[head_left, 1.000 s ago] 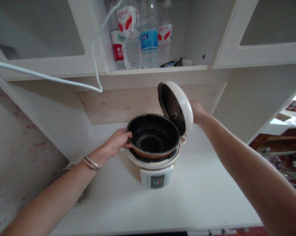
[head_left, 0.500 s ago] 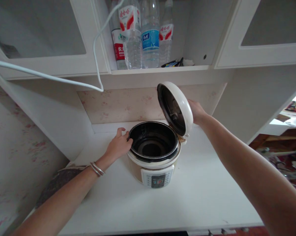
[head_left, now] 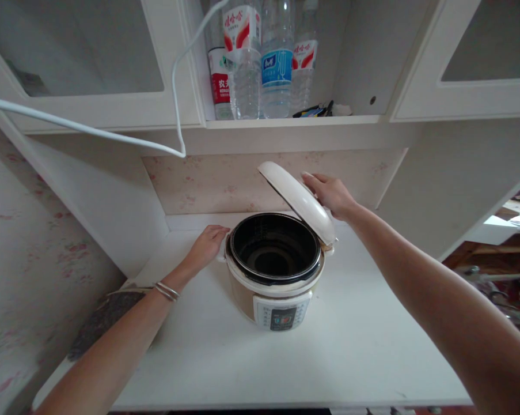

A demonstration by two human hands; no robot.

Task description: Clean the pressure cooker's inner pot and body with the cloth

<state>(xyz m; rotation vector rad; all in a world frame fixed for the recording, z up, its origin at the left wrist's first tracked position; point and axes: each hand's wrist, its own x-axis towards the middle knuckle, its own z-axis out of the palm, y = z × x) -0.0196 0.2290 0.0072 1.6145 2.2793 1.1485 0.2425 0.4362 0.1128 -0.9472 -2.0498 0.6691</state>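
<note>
A cream-and-white electric rice cooker (head_left: 242, 294) stands on the white counter, its control panel (head_left: 282, 314) facing me. The dark inner pot (head_left: 273, 253) sits inside and looks empty. Its white lid (head_left: 300, 196) is hinged on the right and tilts partway over the pot. My right hand (head_left: 331, 195) holds the lid's outer side, fingers bent against it. At the left edge of the cooker, beside the rim, my left hand (head_left: 208, 246) grips the side; some of its fingertips are hidden.
Overhead, a cabinet shelf (head_left: 285, 121) carries several plastic bottles (head_left: 245, 75) and small packets (head_left: 315, 110). A white cable (head_left: 113, 140) hangs across the upper left. A dark grey cloth-like item (head_left: 108, 320) lies at the counter's left, partly behind my forearm.
The lid has swung down leftward from nearly upright, with my right hand moving along with it. My left hand has shifted from the pot's rim to the cooker's outer left edge.
</note>
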